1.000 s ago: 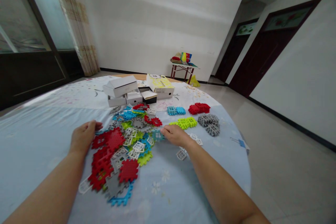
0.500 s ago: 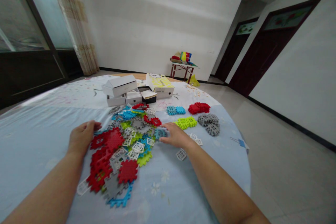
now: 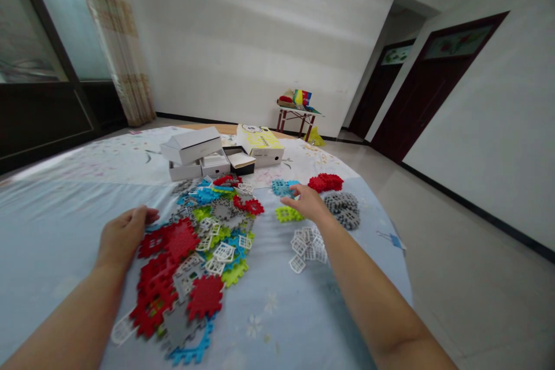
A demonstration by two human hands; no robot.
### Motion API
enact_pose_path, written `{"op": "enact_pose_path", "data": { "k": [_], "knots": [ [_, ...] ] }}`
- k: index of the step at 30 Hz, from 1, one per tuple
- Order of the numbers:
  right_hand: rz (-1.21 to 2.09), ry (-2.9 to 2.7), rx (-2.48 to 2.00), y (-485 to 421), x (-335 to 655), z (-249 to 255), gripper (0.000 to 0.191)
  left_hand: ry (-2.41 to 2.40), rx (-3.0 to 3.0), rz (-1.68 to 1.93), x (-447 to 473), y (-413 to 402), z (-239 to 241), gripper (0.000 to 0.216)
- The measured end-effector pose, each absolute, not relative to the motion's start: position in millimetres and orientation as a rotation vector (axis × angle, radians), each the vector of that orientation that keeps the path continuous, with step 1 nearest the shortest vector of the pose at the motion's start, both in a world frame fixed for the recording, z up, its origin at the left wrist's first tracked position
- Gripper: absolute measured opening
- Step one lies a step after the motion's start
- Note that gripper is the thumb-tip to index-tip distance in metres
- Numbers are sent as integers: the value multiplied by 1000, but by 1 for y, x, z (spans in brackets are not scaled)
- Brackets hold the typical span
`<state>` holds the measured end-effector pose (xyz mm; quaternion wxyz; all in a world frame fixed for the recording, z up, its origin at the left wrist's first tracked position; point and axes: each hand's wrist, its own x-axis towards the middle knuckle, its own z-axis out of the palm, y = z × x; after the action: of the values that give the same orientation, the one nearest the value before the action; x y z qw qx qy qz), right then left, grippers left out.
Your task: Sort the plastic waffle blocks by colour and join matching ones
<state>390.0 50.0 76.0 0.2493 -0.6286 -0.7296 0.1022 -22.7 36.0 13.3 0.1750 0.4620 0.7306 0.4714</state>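
Fingers (image 3: 302,190) of the right hand (image 3: 311,203) stand apart from the thumb, the hand open at the right end of some light blue pieces (image 3: 282,187); whether it touches them, I cannot tell. Those of the left hand (image 3: 122,237) are loosely bent at the left edge of a mixed heap (image 3: 186,241) of flat, toothed plastic pieces, and I cannot tell whether they grip anything.

Nearest on the pale blue tablecloth (image 3: 277,329), at the heap's close end, lie a blue frame (image 3: 195,352), a white arched piece (image 3: 122,330), a grey plate (image 3: 178,324) and a red square (image 3: 205,297). Farther into the heap, red, grey, lime, blue and white pieces overlap, running up towards the boxes.

Right of the heap and apart from it, the pieces lie grouped by colour. White lattice pieces (image 3: 307,245) are closest, partly behind the right forearm. Next come lime pieces (image 3: 289,214) and, farther right, grey pieces (image 3: 342,210); the light blue ones and red pieces (image 3: 326,182) lie beyond. A blue clip (image 3: 394,240) sits at the table's right edge.

Past the heap, a white lid (image 3: 191,145) rests tilted on white boxes (image 3: 185,171), beside a black box (image 3: 243,167) and a yellow-and-white box (image 3: 262,147). Against the far wall (image 3: 243,52) stands a small table (image 3: 299,110) with colourful items on it, a yellow bag (image 3: 316,137) beside it.
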Motion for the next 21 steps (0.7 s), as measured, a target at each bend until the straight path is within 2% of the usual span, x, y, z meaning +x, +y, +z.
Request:
{"op": "enact_pose_path", "data": {
  "k": [10, 15, 18, 21],
  "knots": [
    [-69, -1925, -2076, 113, 372, 78, 57, 2072, 1297, 1305, -17, 35, 18, 35],
    [-111, -1964, -2187, 124, 355, 77, 59, 2057, 1309, 1301, -18, 35, 17, 36],
    [-151, -1979, -2164, 120, 352, 78, 55, 2034, 1317, 1312, -19, 36, 14, 37],
    [-173, -2042, -1978, 109, 346, 79, 44, 2038, 1326, 1299, -19, 36, 13, 38]
  ]
}}
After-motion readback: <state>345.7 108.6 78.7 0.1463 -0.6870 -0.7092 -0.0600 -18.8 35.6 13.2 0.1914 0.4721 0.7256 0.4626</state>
